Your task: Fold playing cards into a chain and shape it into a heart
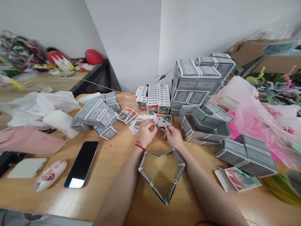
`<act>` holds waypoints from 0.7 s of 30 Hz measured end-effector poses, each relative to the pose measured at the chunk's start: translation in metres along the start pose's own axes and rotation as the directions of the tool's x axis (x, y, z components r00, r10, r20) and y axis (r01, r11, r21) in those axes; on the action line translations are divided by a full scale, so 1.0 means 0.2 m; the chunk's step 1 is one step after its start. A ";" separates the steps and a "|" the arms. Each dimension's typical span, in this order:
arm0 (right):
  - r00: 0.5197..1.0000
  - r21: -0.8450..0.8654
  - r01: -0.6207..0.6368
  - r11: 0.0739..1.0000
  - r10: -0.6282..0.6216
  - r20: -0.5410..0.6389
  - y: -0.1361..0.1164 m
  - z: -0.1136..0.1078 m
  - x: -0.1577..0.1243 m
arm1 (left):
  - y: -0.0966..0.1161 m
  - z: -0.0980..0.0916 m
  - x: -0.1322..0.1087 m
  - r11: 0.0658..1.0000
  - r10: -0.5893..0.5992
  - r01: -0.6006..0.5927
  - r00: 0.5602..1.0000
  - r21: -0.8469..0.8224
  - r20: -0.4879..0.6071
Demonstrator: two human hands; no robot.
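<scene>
Between my two hands is a playing card [162,123] with black suit marks, tilted above the table. My right hand [173,135] pinches its right end. My left hand [147,131] is closed at the left end, fingertips pressed together on the card's edge. Just behind lie loose face cards [135,125] and a green and red card box [164,118]. A heart-shaped frame [154,182] of joined cards stands on the table between my forearms, its notch towards my hands.
Boxes built from grey-backed cards [195,81] are stacked behind right, with a card ring [204,125] before them. Rows of card packs [153,99] stand at the back. A phone [81,164], a glasses case [50,175] and folded card pieces [96,113] lie left; tape [285,186] sits right.
</scene>
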State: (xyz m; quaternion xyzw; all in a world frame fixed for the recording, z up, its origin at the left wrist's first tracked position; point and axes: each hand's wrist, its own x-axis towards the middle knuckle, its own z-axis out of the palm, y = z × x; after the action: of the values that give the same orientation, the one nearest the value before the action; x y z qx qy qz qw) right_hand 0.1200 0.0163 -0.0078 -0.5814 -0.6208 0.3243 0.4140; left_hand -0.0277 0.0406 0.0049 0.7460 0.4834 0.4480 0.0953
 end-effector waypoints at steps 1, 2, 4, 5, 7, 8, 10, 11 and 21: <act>1.000 -0.005 0.000 1.000 0.000 0.015 0.00 0.00 0.00 | 0.00 0.00 0.00 1.000 -0.003 0.003 1.000 0.016 -0.003; 1.000 -0.015 0.002 1.000 -0.001 0.029 -0.01 0.00 0.00 | -0.01 0.00 0.00 0.999 -0.003 0.003 1.000 0.035 -0.002; 0.999 -0.047 0.011 0.999 -0.008 0.053 -0.01 0.00 -0.01 | -0.02 0.00 0.00 0.997 0.006 -0.007 1.000 0.073 0.005; 0.998 -0.067 0.017 0.998 -0.013 0.060 -0.01 0.00 -0.01 | -0.02 0.01 0.00 0.996 0.012 -0.013 1.000 0.091 0.009; 0.998 -0.107 0.028 0.994 -0.020 0.067 -0.02 -0.01 -0.01 | -0.02 0.01 0.00 0.993 0.022 -0.023 1.000 0.119 0.014; 0.997 -0.122 0.033 0.992 -0.024 0.071 -0.02 -0.01 -0.01 | -0.02 0.01 0.00 0.991 0.025 -0.027 1.000 0.129 0.016; 0.995 -0.136 0.043 0.990 -0.031 0.090 -0.03 -0.01 -0.02 | -0.01 0.01 0.00 0.989 0.031 -0.033 0.999 0.143 0.019; 0.994 -0.137 0.050 0.989 -0.035 0.105 -0.03 -0.01 -0.02 | -0.01 0.01 0.00 0.989 0.033 -0.036 0.999 0.144 0.020; 0.998 -0.046 -0.020 0.999 0.023 0.056 -0.04 0.00 -0.01 | -0.02 -0.02 0.01 0.997 0.063 -0.064 0.998 0.053 0.026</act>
State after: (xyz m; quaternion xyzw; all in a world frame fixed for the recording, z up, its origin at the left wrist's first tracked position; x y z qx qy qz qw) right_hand 0.1171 0.0132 -0.0010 -0.5880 -0.6332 0.3306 0.3795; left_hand -0.0320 0.0424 0.0062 0.7686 0.4703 0.4285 0.0666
